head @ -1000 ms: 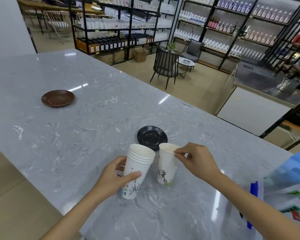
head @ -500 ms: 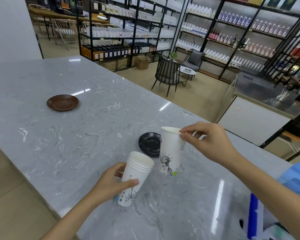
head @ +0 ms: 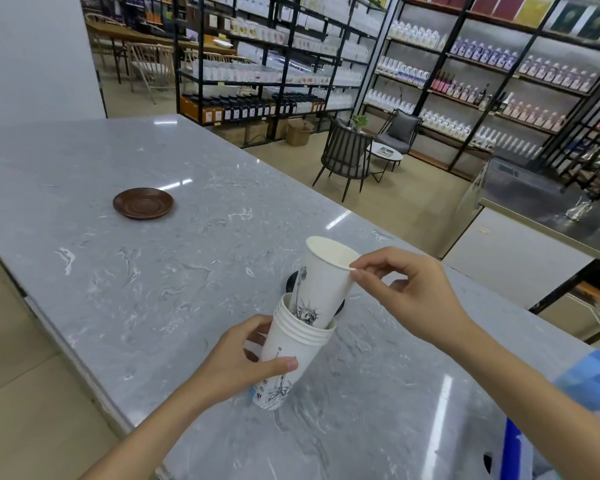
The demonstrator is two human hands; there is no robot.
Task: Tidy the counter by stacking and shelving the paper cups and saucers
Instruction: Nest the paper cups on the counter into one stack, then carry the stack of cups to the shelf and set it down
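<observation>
My right hand (head: pixel 409 292) pinches the loose cup (head: pixel 326 282) half into the stack (head: pixel 291 348) my left hand (head: pixel 236 362) grips; far-left brown saucer (head: pixel 142 203), black saucer (head: pixel 291 282) on desk (head: pixel 153 289) unshelved.

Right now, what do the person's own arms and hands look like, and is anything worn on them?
Both forearms are bare. No sleeve, glove, watch or ring shows on the left hand or the right hand. The fingers are slim, with short, plain nails.

single cup (head: pixel 321 282): white, dark line-drawn statue print | cup stack (head: pixel 291 355): white, same dark line print | far saucer (head: pixel 143 203): brown | near saucer (head: pixel 291 283): black | counter (head: pixel 153 271): grey marble, white veins
</observation>
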